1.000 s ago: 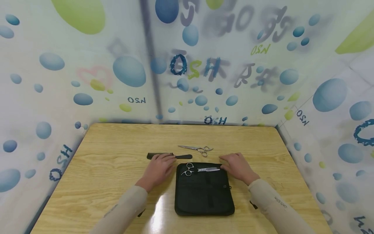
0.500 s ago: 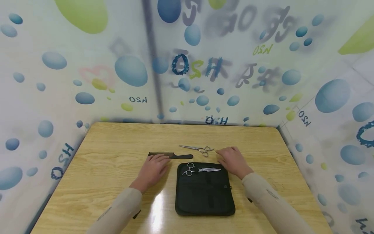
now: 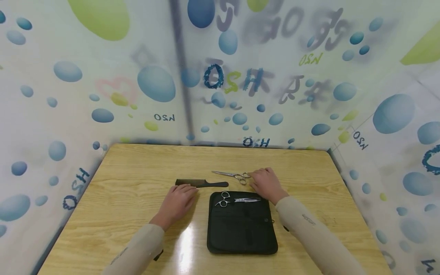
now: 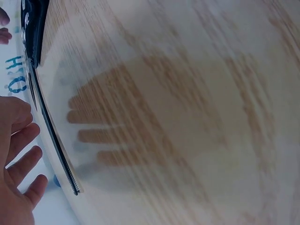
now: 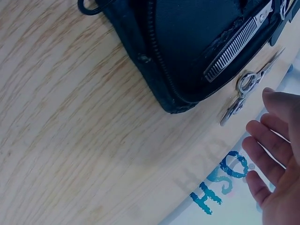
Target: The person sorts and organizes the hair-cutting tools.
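My left hand (image 3: 178,201) hovers by the near side of a black comb (image 3: 192,183), fingers relaxed and holding nothing; the left wrist view shows those fingers (image 4: 24,161) spread apart. The comb lies flat, its handle pointing right. My right hand (image 3: 267,184) reaches to the handle end of a pair of silver scissors (image 3: 233,175), fingertips right at the finger rings. In the right wrist view its fingers (image 5: 269,145) are loosely bent with nothing between them. Thinning shears (image 3: 246,199) lie across the top of a black zippered case (image 3: 242,229), nearest to my right forearm.
All of it lies on a light wooden table (image 3: 137,164). A patterned wall (image 3: 154,126) with blue and green drops stands along the table's back edge, with more walls at the left and right sides. A small ring (image 5: 91,7) sticks out from the case's side.
My right hand has moved left and away from me, from the case's corner to the scissors' rings. My left hand has drawn back from the comb toward the left. The comb, scissors and case lie unmoved.
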Tool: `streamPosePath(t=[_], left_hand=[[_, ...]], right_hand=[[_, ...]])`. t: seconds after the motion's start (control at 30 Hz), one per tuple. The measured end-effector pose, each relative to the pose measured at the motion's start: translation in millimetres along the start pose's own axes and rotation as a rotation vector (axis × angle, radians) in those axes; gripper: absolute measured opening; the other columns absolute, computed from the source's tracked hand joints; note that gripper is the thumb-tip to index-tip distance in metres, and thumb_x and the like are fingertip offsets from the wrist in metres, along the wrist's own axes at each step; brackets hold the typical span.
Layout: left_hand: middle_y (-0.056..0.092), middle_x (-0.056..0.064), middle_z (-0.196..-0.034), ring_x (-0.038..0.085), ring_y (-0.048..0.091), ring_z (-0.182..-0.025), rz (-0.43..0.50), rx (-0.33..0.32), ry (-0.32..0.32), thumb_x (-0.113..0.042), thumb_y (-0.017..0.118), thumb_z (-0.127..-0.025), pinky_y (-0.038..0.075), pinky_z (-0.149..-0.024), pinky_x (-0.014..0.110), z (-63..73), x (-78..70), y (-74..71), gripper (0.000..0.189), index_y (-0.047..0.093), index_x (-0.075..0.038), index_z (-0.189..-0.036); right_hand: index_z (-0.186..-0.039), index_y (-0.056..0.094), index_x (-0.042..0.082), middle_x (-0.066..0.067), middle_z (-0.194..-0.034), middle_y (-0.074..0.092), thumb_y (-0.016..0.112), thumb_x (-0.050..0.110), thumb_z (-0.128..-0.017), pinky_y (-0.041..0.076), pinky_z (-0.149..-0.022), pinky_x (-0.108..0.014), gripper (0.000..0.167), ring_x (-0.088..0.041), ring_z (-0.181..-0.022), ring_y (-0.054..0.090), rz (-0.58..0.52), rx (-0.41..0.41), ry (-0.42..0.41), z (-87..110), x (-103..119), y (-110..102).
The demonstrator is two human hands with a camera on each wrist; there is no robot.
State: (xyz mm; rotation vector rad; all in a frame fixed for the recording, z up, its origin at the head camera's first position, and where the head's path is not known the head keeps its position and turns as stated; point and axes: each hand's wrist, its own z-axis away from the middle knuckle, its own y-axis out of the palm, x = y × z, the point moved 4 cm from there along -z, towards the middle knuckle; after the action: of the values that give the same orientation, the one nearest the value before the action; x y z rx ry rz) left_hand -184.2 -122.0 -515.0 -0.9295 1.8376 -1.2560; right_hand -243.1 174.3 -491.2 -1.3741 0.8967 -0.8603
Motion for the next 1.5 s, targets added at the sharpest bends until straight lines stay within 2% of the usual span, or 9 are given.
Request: streamPosePath(t=[0.27, 0.43, 0.57, 0.77, 0.83, 1.0, 1.27, 1.33, 1.5], left_hand=[[0.071, 0.001, -0.117, 0.025, 0.061, -0.118, 0.025, 0.006, 0.005, -0.021, 0.069, -0.09, 0.047, -0.098, 0.05, -2.0, -2.9, 2.9, 0.027, 0.07, -0.014, -0.116], [0.071, 0.0, -0.118, 0.023, 0.062, -0.115, 0.037, -0.01, 0.041, -0.019, 0.07, -0.089, 0.047, -0.098, 0.048, -15.4, -9.6, 4.6, 0.028, 0.07, -0.016, -0.117], [0.071, 0.0, -0.116, 0.022, 0.063, -0.113, 0.037, -0.008, 0.06, -0.02, 0.069, -0.09, 0.048, -0.096, 0.047, -37.8, -20.1, 11.5, 0.027, 0.07, -0.017, -0.117], [0.07, 0.0, -0.119, 0.022, 0.062, -0.116, 0.048, 0.059, 0.015, -0.021, 0.065, -0.094, 0.047, -0.099, 0.048, -78.0, -40.2, 23.8, 0.027, 0.069, -0.017, -0.12], [0.07, 0.0, -0.12, 0.022, 0.063, -0.116, 0.036, 0.059, 0.004, -0.019, 0.065, -0.094, 0.048, -0.099, 0.047, -89.6, -45.3, 27.3, 0.027, 0.068, -0.017, -0.121], [0.071, -0.003, -0.12, 0.02, 0.064, -0.115, -0.011, 0.086, -0.016, -0.02, 0.067, -0.092, 0.048, -0.098, 0.045, -110.0, -56.3, 36.5, 0.03, 0.068, -0.02, -0.122], [0.066, -0.004, -0.128, 0.02, 0.058, -0.122, -0.13, 0.24, -0.035, -0.015, 0.055, -0.099, 0.045, -0.101, 0.045, -124.4, -70.9, 60.3, 0.033, 0.063, -0.024, -0.129], [0.067, -0.004, -0.126, 0.02, 0.059, -0.119, -0.151, 0.239, -0.052, -0.013, 0.053, -0.1, 0.046, -0.1, 0.045, -125.6, -71.4, 64.9, 0.032, 0.065, -0.024, -0.126], [0.071, -0.001, -0.107, 0.022, 0.063, -0.104, -0.208, 0.189, -0.092, -0.012, 0.061, -0.095, 0.048, -0.093, 0.045, -129.4, -76.0, 65.3, 0.02, 0.074, -0.023, -0.105]], right_hand=[[-0.124, 0.067, 0.014, -0.005, -0.118, 0.071, 0.068, 0.032, -0.091, 0.043, -0.099, -0.047, 0.038, -0.025, -0.11, 0.064, 0.023, 0.018, 0.006, -6.9, 3, 3], [-0.125, 0.066, 0.014, -0.005, -0.119, 0.07, 0.068, 0.032, -0.092, 0.042, -0.1, -0.047, 0.038, -0.026, -0.111, 0.063, 0.021, 0.031, 0.014, -7.8, 2, 5], [-0.126, 0.066, 0.015, -0.005, -0.119, 0.07, 0.068, 0.032, -0.092, 0.043, -0.1, -0.048, 0.039, -0.026, -0.111, 0.063, 0.027, 0.044, 0.015, -7.0, 0, 7], [-0.126, 0.066, 0.015, -0.005, -0.119, 0.07, 0.068, 0.031, -0.092, 0.043, -0.102, -0.049, 0.038, -0.026, -0.111, 0.063, 0.008, 0.044, 0.023, -2.8, -5, 8], [-0.126, 0.066, 0.014, -0.005, -0.12, 0.07, 0.067, 0.031, -0.092, 0.043, -0.102, -0.049, 0.038, -0.026, -0.112, 0.063, 0.002, 0.048, 0.032, -1.0, -7, 9], [-0.127, 0.065, 0.014, -0.005, -0.121, 0.07, 0.066, 0.033, -0.093, 0.043, -0.102, -0.049, 0.038, -0.027, -0.113, 0.063, -0.001, 0.053, 0.047, 2.9, -14, 10], [-0.125, 0.066, 0.013, -0.006, -0.119, 0.07, 0.066, 0.031, -0.093, 0.043, -0.1, -0.05, 0.036, -0.027, -0.111, 0.064, -0.032, 0.031, 0.07, 10.7, -20, 10], [-0.125, 0.067, 0.013, -0.006, -0.119, 0.071, 0.066, 0.031, -0.093, 0.044, -0.099, -0.049, 0.036, -0.027, -0.109, 0.064, -0.034, 0.016, 0.063, 12.1, -20, 10], [-0.123, 0.067, 0.013, -0.006, -0.117, 0.071, 0.067, 0.031, -0.092, 0.044, -0.097, -0.049, 0.036, -0.026, -0.108, 0.065, -0.025, -0.017, 0.051, 13.9, -19, 10]])
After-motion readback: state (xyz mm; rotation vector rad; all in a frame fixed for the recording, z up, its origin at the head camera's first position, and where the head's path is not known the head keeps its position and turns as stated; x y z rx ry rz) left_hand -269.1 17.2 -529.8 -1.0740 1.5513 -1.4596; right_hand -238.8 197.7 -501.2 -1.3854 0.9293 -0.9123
